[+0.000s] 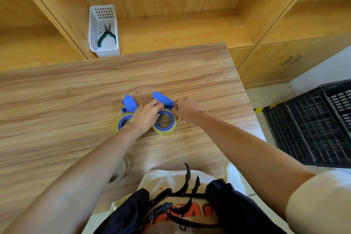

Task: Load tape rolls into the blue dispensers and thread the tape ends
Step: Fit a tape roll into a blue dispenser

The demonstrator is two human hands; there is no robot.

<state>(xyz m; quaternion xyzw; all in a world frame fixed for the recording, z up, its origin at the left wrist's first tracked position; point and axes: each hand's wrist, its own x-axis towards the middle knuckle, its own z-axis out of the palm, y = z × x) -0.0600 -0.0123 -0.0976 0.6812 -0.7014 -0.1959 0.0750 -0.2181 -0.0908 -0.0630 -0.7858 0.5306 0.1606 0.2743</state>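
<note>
Two blue tape dispensers lie side by side on the wooden table (76,104). The right dispenser (161,99) carries a yellowish clear tape roll (164,131) on its blue hub. My left hand (146,115) rests on that dispenser, fingers pinched at the roll's top edge. My right hand (185,109) pinches at the same spot from the right, fingers closed on the tape or dispenser edge. The left dispenser (130,103) also holds a tape roll (121,120), partly hidden by my left wrist.
Another clear tape roll (121,172) lies near the table's front edge, half hidden under my left forearm. A white basket (103,30) with green-handled pliers stands on the shelf behind. Black crates (311,125) sit on the floor to the right.
</note>
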